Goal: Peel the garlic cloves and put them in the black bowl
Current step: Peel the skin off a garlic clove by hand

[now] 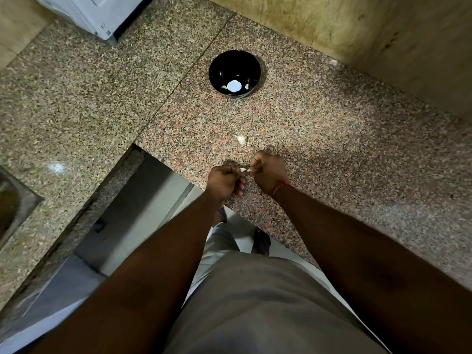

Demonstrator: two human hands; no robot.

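From the head view, the speckled granite surface (pixel 332 149) runs wide to the right and back to a tiled wall (pixel 357 29). Its front edge cuts diagonally just below the hands, with a step-in corner to the left, and open stone lies between the hands and the bowl.

Both hands hover over the surface near that front edge. The left hand (pixel 224 181) has its fingers curled, its grip pinching a small garlic clove (pixel 243 170) at the thumb side. The right hand (pixel 268 171) is curled too and appears to pinch the other end of the same clove or its skin, though the contact is too small to be sure. A red thread (pixel 279 188) circles the right wrist.

A garlic piece (pixel 241 139) lies on the surface just beyond the hands. The black bowl (pixel 217 70) stands well behind it, holding a couple of pale cloves (pixel 247 86). A steel sink (pixel 12 200) sits far left and a white appliance (pixel 89 11) stands in the back left corner.
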